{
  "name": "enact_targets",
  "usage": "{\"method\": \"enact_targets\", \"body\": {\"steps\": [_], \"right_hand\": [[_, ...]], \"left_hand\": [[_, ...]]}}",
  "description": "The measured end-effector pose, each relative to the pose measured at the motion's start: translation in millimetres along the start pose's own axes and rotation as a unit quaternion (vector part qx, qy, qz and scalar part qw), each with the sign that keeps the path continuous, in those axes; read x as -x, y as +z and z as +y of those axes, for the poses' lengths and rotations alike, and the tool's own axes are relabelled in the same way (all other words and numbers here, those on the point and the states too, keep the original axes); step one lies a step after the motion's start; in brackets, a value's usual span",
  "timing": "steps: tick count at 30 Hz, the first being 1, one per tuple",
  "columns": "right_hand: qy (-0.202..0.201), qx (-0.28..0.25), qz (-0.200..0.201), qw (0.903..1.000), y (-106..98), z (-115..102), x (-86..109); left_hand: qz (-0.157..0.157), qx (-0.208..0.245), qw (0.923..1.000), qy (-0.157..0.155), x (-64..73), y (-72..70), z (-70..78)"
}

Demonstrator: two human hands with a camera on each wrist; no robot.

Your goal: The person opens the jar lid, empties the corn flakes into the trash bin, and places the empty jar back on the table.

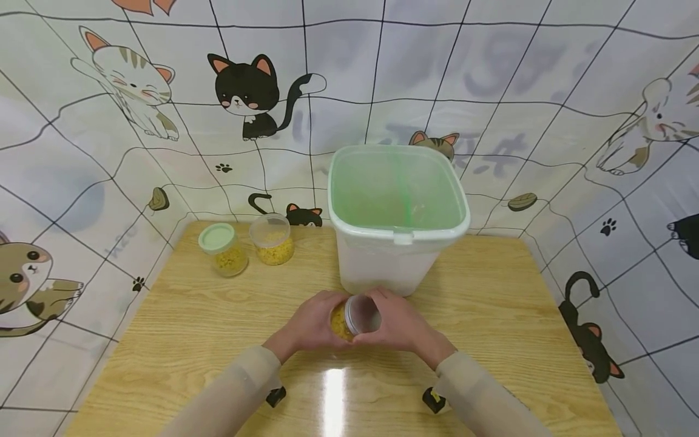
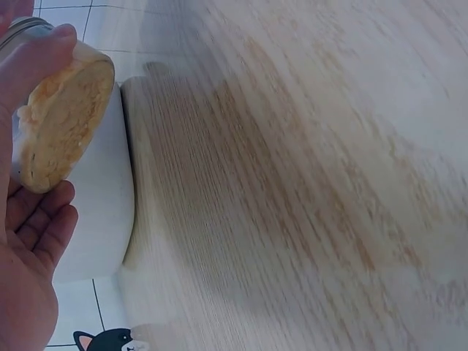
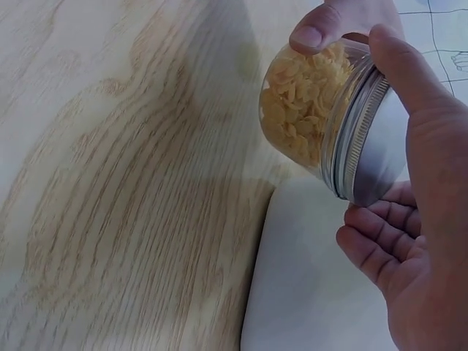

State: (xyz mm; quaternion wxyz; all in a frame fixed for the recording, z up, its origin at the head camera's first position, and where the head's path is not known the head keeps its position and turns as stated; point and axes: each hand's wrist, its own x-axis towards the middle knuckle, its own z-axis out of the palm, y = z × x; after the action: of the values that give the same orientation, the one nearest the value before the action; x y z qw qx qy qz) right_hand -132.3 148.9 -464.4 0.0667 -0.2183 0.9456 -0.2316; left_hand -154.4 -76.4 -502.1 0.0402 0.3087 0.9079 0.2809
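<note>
Between both hands, a clear jar of yellow flakes [image 3: 303,106] is held tilted on its side above the table, in front of the white bin. Its silver screw lid [image 3: 379,150] faces right. My left hand [image 1: 312,320] grips the jar's body, thumb and fingers around it; the left wrist view shows the jar's flake-covered base [image 2: 69,128]. My right hand [image 1: 403,321] holds the lid's rim between thumb and fingers. Lid and jar are together; whether the lid is fully tightened I cannot tell.
A white bin with a greenish interior [image 1: 377,261] stands open just beyond my hands. At the back left are a jar with a green lid [image 1: 217,238] and a clear-topped tub [image 1: 275,246], both holding yellow bits. Cat-print sheeting [image 1: 349,73] surrounds the wooden table [image 1: 218,321].
</note>
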Motion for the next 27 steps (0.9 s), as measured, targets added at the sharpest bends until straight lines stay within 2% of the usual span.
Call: {"method": "enact_targets", "body": {"steps": [8, 13, 18, 24, 27], "right_hand": [[-0.024, 0.013, 0.002, 0.9996, -1, 5, 1.7], [-0.062, 0.033, -0.010, 0.9975, -5, 9, 0.7], [-0.101, 0.064, -0.028, 0.9924, -10, 12, -0.6], [-0.149, 0.117, -0.023, 0.9815, -13, 13, 0.8], [-0.152, 0.140, -0.021, 0.9782, -12, 14, 3.7]], "left_hand": [[-0.003, -0.011, 0.9999, 0.011, -1.3, -2.1, 3.3], [-0.021, -0.008, 0.9997, 0.004, -3.0, -2.8, 3.8], [-0.030, 0.002, 0.9995, 0.008, -5.7, -2.0, 3.4], [-0.041, 0.007, 0.9990, 0.018, -6.2, -1.1, 2.0], [-0.046, 0.005, 0.9988, 0.015, -6.7, -0.7, 2.1]]}}
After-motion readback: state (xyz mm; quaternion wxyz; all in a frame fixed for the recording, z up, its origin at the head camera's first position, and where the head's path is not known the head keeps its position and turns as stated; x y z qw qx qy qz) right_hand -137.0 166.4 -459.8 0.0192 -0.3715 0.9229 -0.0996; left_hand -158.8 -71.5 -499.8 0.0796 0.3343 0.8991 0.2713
